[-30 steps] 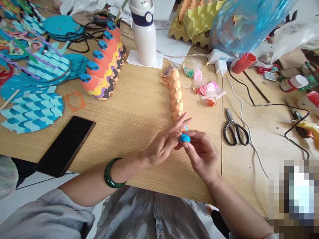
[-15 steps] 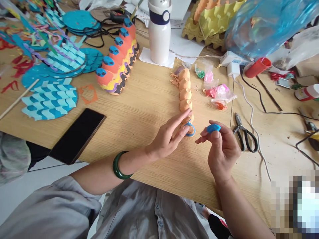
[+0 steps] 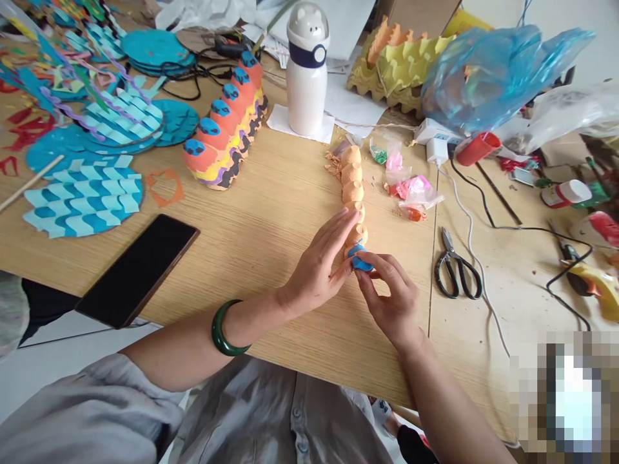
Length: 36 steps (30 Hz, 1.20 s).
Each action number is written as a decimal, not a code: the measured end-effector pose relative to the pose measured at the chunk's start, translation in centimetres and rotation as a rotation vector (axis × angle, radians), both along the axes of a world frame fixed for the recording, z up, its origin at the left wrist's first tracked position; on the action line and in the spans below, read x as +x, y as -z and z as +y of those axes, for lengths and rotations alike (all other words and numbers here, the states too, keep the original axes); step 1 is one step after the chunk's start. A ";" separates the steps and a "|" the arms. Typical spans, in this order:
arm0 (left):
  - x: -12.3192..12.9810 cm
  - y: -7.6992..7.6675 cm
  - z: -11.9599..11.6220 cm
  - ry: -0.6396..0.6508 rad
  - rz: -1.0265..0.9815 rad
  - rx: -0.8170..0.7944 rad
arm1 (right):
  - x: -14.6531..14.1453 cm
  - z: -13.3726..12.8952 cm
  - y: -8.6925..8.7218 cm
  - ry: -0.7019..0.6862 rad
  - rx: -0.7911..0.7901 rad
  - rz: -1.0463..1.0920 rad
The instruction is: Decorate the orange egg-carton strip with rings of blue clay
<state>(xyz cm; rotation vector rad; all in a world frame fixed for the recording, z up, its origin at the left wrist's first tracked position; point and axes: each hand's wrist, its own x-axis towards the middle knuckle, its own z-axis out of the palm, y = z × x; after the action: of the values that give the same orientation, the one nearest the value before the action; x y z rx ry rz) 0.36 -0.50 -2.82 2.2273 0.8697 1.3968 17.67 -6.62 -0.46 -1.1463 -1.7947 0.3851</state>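
A row of orange clay-covered bumps [image 3: 351, 173], shaped like an egg-carton strip, lies on the table pointing away from me. My left hand [image 3: 314, 264] rests along its left side, fingers stretched out flat and thumb by the near end. Between thumb and fingertips, my right hand [image 3: 394, 299] pinches a piece of blue clay [image 3: 362, 263] against that near end, where blue clay shows on the last bump. Part of this bump is hidden by my fingers. A larger painted orange, yellow and black egg-carton caterpillar [image 3: 227, 122] with blue spots stands further left.
A phone [image 3: 140, 270] and blue scaled discs [image 3: 87, 196] lie at left. Behind stands a white bottle [image 3: 307, 84]. Bagged clay [image 3: 413, 190], black-handled scissors [image 3: 457, 264] and a white cable [image 3: 471, 238] lie at right. Egg cartons [image 3: 401, 64] sit at the back.
My right hand has moved left and brought the blue clay onto the near end of the orange strip. My left hand stays alongside the strip. The view has shifted slightly.
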 end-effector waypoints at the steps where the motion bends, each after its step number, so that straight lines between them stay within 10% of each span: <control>1: 0.0 -0.1 0.0 -0.008 0.008 0.014 | 0.2 0.0 -0.1 0.007 0.025 -0.031; 4: 0.0 -0.4 0.0 -0.040 0.026 0.060 | 0.5 0.0 -0.5 0.276 0.118 0.031; 8: -0.3 -0.8 -0.1 -0.019 0.052 0.081 | 0.3 0.1 -1.1 0.031 -0.009 -0.091; 12: -0.5 -1.0 -0.1 0.004 0.031 0.042 | 0.3 0.4 -2.1 0.272 -0.253 0.510; 16: -0.5 -1.3 -0.2 0.038 -0.048 -0.025 | 0.3 1.0 -2.6 0.108 -0.638 0.932; 23: -0.4 -1.4 -0.6 0.254 -0.114 -0.026 | -0.7 0.6 -1.7 -0.153 -0.930 0.967; 36: -0.3 -1.5 -0.2 0.058 -0.492 -0.545 | -0.2 1.2 -2.0 -0.093 -0.792 1.111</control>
<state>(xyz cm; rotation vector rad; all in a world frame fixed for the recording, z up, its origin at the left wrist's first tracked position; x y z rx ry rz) 0.03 -0.66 -1.33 1.4146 0.8639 1.3840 17.49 -5.47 1.58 -0.9940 -0.6813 1.5307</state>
